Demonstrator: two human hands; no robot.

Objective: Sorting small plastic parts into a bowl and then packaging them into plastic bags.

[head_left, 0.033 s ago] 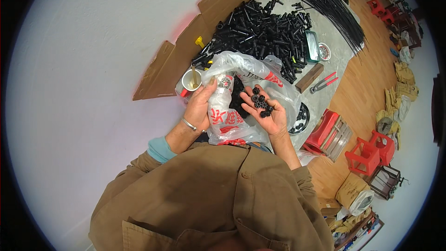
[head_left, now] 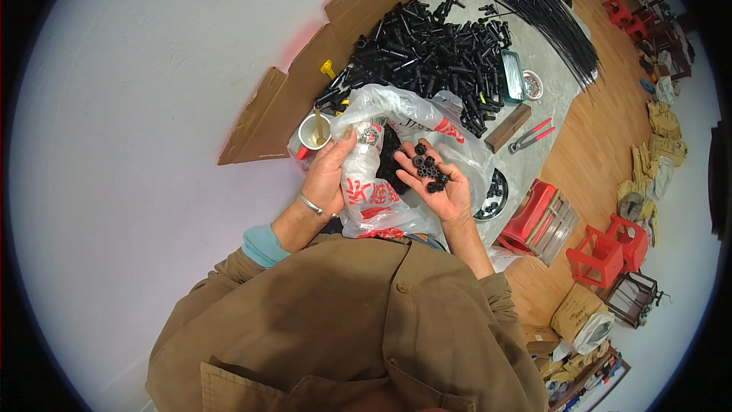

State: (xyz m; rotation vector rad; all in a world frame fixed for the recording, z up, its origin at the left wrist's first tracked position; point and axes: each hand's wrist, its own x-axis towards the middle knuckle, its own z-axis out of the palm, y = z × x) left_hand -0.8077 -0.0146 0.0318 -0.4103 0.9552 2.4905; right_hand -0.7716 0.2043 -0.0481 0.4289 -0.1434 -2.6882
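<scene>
My left hand [head_left: 326, 181] is closed on the left edge of a translucent white plastic bag [head_left: 362, 164] with red print, the thumb on top. More black pieces [head_left: 390, 159] show inside its mouth. Palm up over the right side of the bag, my right hand [head_left: 456, 200] cradles several small black ring-like plastic parts [head_left: 427, 168], its fingers loosely curled and pointing left. Just beyond the bag lies a large heap of black tubular plastic parts [head_left: 427, 46]. A round dish of small black pieces [head_left: 496, 194] sits to the right of my right hand.
A white cup [head_left: 314, 130] holding a stick stands left of the bag, before a cardboard barrier [head_left: 305, 84]. Rightward on the table are a wooden block [head_left: 508, 128], red-handled pincers [head_left: 531, 136], a green tray [head_left: 512, 76] and long black rods [head_left: 545, 19]. Red stools [head_left: 595, 255] stand on the floor.
</scene>
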